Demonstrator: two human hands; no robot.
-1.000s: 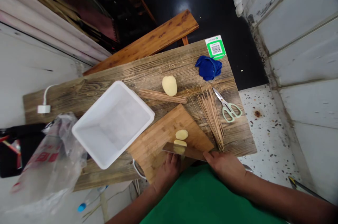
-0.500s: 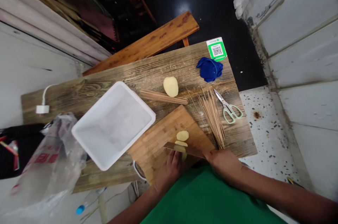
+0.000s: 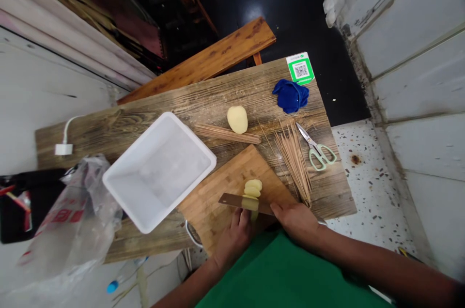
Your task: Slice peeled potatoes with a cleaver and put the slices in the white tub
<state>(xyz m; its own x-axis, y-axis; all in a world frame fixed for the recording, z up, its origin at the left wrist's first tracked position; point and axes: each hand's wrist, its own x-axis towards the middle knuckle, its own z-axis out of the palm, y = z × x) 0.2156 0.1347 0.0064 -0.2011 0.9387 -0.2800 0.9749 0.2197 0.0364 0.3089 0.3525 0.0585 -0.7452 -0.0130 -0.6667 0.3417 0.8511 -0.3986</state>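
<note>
Potato slices (image 3: 253,184) have bunched closer together since half a second ago, and the knife (image 3: 229,199) has slid a bit left.
I think one more slice has come loose, so the cutting is going along. The slices sit on the cutting board (image 3: 210,206), just past the blade, and the potato piece (image 3: 255,215) is on my side of it. My right hand (image 3: 298,221) is wrapped around the knife's handle. My left hand (image 3: 235,233) has its fingers close together by the piece; I can't tell if they pinch it. On the tabletop (image 3: 205,97), the white tub (image 3: 162,170) shows its pale bottom. I can't tell what's in the plastic bag (image 3: 74,225).
</note>
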